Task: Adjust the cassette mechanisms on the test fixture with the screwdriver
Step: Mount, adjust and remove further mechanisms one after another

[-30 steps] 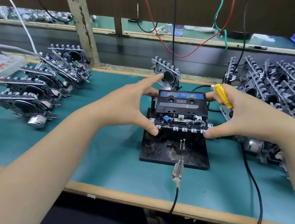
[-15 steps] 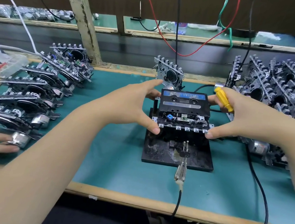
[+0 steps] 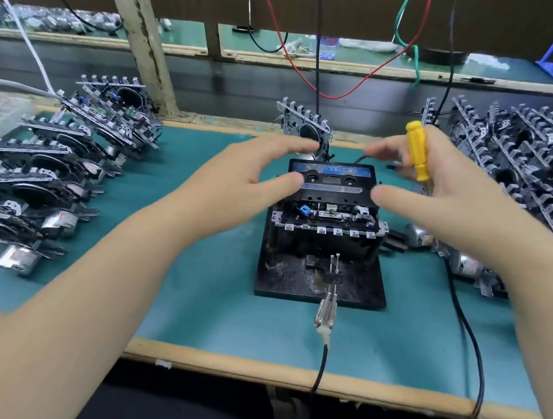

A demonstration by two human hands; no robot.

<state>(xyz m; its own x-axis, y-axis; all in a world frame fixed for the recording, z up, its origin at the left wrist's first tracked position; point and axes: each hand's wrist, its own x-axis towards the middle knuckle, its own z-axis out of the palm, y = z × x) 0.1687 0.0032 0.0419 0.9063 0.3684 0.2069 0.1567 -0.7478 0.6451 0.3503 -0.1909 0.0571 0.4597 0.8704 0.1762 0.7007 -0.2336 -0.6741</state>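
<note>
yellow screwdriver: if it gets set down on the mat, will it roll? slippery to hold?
The screwdriver would probably roll little: its yellow handle looks fluted. Likely light, since the right hand holds it with its fingers spread. The ridges should limit slip.

hands (image 3: 346, 186) flanking cassette (image 3: 331, 181) (screwdriver (image 3: 418, 149) right)
</note>
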